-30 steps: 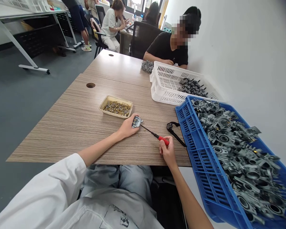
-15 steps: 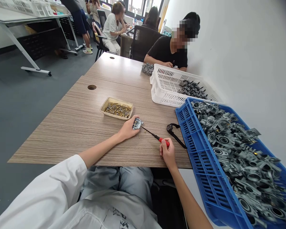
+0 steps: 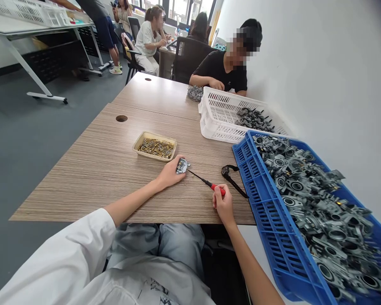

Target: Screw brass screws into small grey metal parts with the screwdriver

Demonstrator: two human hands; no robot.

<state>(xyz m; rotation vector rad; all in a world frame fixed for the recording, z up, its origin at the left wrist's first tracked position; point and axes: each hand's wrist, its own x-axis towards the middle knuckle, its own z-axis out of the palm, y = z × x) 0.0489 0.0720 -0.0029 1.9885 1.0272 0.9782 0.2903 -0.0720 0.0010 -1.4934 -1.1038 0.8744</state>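
My left hand (image 3: pixel 171 173) is closed around a small grey metal part (image 3: pixel 182 166) with a rounded face and some brass-coloured spots, held just above or on the wood-grain table (image 3: pixel 92 169). In my right hand (image 3: pixel 223 201) is a screwdriver (image 3: pixel 213 186) with a red and black handle and a dark shaft. Its tip reaches the lower right edge of the metal part; whether it touches a screw I cannot tell. A couple of loose screws (image 3: pixel 184 182) lie on the table below the part. Beyond my left hand stands a cream tray (image 3: pixel 136 149) full of brass and silver screws.
A black wristwatch (image 3: pixel 230 177) lies right of the screwdriver. A blue crate (image 3: pixel 263 224) heaped with grey metal parts fills the right side. Behind it stands a white crate (image 3: pixel 216 132) with darker parts. Across the table sits a person in black (image 3: pixel 220 67), near a bag of grey parts (image 3: pixel 195 92).
The view has shifted slightly. Both hands keep nearly the same places and grips, with the screwdriver still at the metal part. The person opposite has moved a hand a little.
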